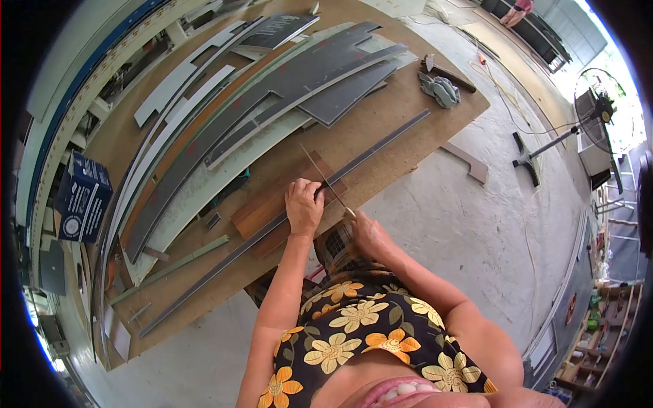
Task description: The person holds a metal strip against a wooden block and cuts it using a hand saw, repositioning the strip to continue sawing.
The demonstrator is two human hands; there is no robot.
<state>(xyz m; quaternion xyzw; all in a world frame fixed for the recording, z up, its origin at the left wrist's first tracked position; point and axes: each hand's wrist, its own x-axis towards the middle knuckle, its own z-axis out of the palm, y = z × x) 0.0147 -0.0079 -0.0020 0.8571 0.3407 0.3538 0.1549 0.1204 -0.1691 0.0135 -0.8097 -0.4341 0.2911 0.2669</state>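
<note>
A long, narrow grey strip point(224, 265) lies diagonally across the brown workbench, over a reddish wooden board point(255, 213). My left hand point(304, 202) is closed around the strip near the board's right part, pressing it down. My right hand point(369, 236) is closed on the pale handle of a thin saw point(315, 162) at the bench's front edge. The saw's blade crosses the strip just right of my left fingers, its tip pointing away from me. Whether the teeth have cut into the strip cannot be made out.
Stacked grey and pale panels point(299, 78) cover the far side of the bench. A grey glove point(441, 90) lies at its right end. A blue box point(84, 197) stands at left. On the floor are an angled offcut point(468, 162) and a fan point(578, 129). Another person point(517, 12) is far off.
</note>
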